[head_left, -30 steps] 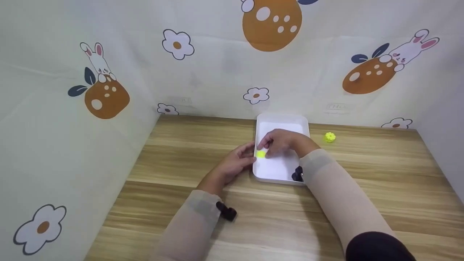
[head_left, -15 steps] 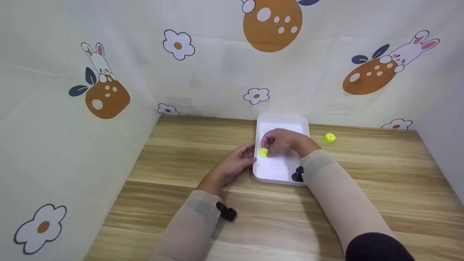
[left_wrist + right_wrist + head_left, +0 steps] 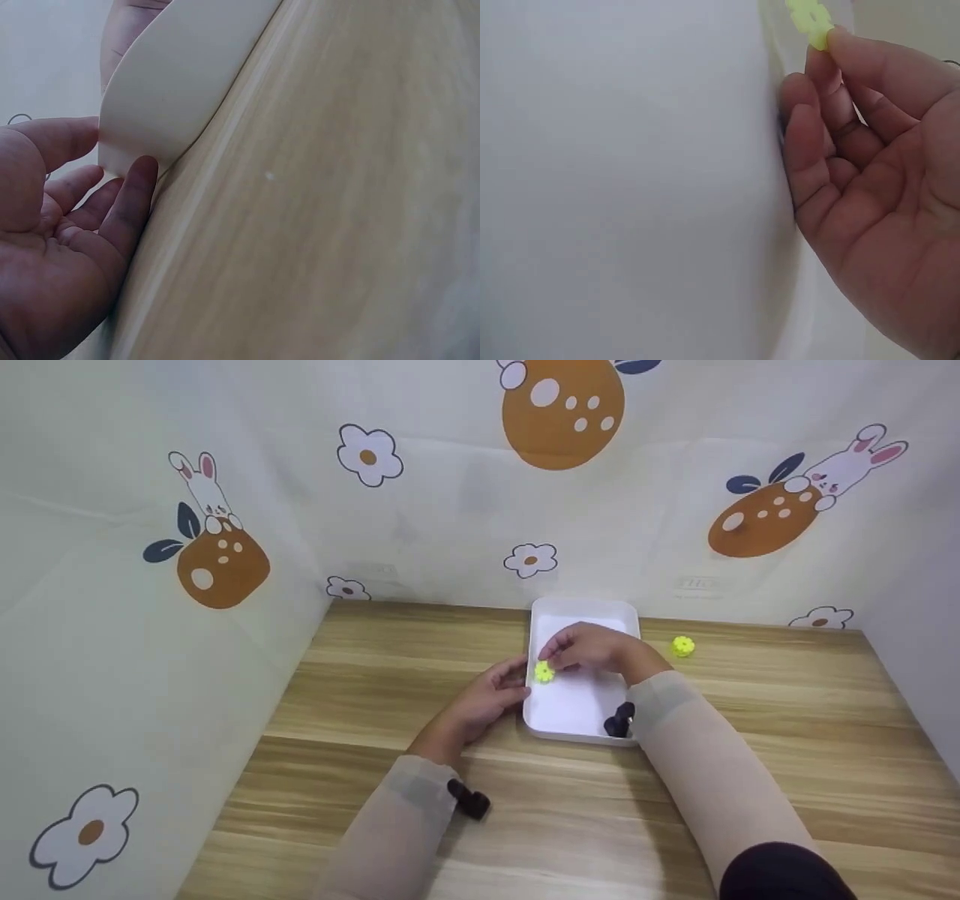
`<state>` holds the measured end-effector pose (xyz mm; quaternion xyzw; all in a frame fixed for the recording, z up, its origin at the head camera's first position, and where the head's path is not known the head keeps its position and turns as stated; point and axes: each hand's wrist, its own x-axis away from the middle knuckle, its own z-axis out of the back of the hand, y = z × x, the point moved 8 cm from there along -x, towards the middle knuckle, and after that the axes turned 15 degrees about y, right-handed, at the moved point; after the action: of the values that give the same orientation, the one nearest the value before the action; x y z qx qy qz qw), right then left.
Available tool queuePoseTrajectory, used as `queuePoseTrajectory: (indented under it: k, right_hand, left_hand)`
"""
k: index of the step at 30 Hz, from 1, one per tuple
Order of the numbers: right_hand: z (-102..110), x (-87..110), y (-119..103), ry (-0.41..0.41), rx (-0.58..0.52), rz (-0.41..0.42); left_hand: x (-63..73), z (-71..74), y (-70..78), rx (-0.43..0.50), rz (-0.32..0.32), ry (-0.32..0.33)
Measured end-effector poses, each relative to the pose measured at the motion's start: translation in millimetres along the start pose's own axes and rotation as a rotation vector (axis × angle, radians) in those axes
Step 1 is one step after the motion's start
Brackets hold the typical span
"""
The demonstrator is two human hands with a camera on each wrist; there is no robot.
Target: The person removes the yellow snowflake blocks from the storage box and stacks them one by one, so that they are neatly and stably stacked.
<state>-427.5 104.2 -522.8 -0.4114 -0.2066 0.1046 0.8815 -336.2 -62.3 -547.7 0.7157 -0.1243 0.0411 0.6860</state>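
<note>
My right hand (image 3: 589,649) reaches over the white tray (image 3: 574,731) and pinches a yellow flower-shaped disc (image 3: 544,671) between thumb and fingertip. In the right wrist view, the notched yellow disc (image 3: 810,22) stands out past the fingertips, and the lower fingers curl close to the tray floor. On the tray's left side, my left hand (image 3: 487,701) touches the outer wall, its fingers relaxed. The left wrist view shows its thumb and fingers against the tray wall (image 3: 172,82).
On the table right of the tray lies a small pile of yellow flower-shaped discs (image 3: 682,646). A printed cloth wall (image 3: 442,510) rises behind the wooden table (image 3: 375,675). Black wrist cameras are strapped to both sleeves.
The yellow disc in my right hand has turned from a flat-looking strip to show its flower face. That hand has shifted slightly up and right. My left hand stays in place.
</note>
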Motion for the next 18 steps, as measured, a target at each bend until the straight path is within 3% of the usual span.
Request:
queuePoseTrajectory:
  k: [11,18]
  right_hand:
    - [35.8,14.2,-10.2,0.167,-0.276,-0.03]
    - [65.4,34.3,-1.8,0.273,-0.381,-0.082]
  left_hand:
    - [-1.8,0.9,-1.8,-0.022,-0.007,0.023]
    - [0.4,-0.5,-0.3,-0.017,0.012,0.008]
